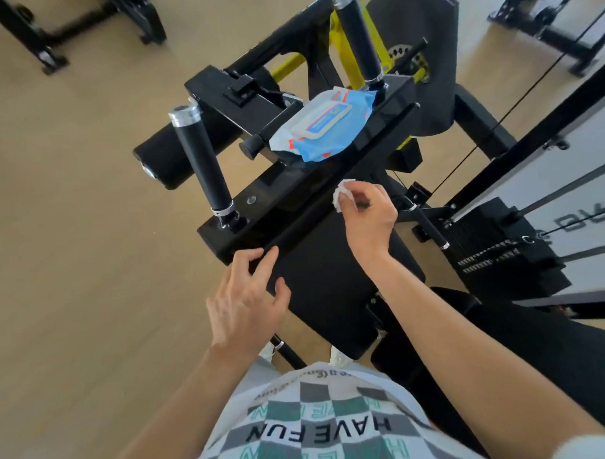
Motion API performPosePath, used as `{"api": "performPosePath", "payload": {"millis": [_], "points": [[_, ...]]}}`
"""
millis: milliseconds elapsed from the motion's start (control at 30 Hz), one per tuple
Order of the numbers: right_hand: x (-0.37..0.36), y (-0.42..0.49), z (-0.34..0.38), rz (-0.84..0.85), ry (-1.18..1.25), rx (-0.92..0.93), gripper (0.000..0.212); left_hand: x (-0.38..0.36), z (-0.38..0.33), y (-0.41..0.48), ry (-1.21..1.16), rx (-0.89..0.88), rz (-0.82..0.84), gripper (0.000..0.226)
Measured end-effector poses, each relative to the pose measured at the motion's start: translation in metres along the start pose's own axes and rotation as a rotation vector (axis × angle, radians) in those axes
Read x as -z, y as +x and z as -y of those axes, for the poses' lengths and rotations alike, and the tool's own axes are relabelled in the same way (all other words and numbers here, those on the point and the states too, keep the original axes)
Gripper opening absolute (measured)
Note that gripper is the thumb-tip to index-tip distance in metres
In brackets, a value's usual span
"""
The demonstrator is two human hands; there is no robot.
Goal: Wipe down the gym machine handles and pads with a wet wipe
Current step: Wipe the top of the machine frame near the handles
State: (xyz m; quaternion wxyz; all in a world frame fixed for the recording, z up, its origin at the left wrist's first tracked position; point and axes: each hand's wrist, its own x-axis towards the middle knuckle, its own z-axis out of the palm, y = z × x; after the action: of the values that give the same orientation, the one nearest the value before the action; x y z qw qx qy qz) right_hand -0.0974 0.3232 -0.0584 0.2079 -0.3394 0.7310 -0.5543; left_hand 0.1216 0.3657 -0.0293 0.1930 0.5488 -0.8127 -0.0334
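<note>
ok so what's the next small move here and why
Probably lower the right hand so the wet wipe it pinches meets the top edge of the black pad, then drag toward the body. The wipe sits bunched just by that edge, and the left hand rests on the pad's left side, likely steadying it.

One wide-angle view only — worn on the head, it faces forward and steeply down, close above the left hand point(246, 301) and right hand point(366, 215).

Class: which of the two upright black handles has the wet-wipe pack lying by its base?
The farther handle, top of view; the nearer handle, left, stands clear of the blue pack.
</note>
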Motion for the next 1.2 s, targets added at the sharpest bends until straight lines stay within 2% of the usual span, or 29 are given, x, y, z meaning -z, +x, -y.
{"api": "performPosePath", "payload": {"millis": [100,167,300,467,600,767,867,967,1033,1133,1200], "points": [[0.003,0.008,-0.003,0.008,-0.011,0.027,0.021,-0.001,-0.009,0.003,0.042,0.024,0.015,0.040],[0.003,0.001,-0.003,0.075,-0.006,0.107,0.024,0.000,-0.015,0.008,0.070,0.041,0.007,0.039],[0.004,0.001,-0.006,0.129,-0.039,0.254,0.021,-0.002,-0.026,0.030,0.111,0.059,-0.042,0.023],[0.024,0.048,-0.019,0.064,-0.076,0.234,0.017,-0.012,-0.056,0.060,0.081,-0.116,-0.095,0.022],[0.048,0.094,-0.031,0.021,-0.099,0.182,0.022,-0.026,-0.083,0.086,0.034,-0.229,-0.142,0.024],[0.066,0.132,-0.032,-0.018,-0.043,0.022,0.040,-0.030,-0.103,0.136,0.129,-0.325,-0.174,0.042],[0.062,0.124,-0.035,0.103,0.007,0.080,0.053,-0.034,-0.108,0.169,0.232,-0.345,-0.106,0.062],[0.057,0.115,-0.047,0.264,0.040,0.017,0.073,-0.043,-0.109,0.192,0.261,-0.286,0.023,0.084],[0.059,0.122,-0.045,0.311,0.110,-0.061,0.072,-0.049,-0.106,0.199,0.289,-0.274,0.049,0.089],[0.072,0.152,-0.039,0.368,0.378,-0.163,0.056,-0.056,-0.100,0.198,0.305,-0.286,0.018,0.087],[0.087,0.177,-0.035,0.409,0.441,-0.262,0.048,-0.059,-0.098,0.195,0.308,-0.283,0.009,0.086]]}}
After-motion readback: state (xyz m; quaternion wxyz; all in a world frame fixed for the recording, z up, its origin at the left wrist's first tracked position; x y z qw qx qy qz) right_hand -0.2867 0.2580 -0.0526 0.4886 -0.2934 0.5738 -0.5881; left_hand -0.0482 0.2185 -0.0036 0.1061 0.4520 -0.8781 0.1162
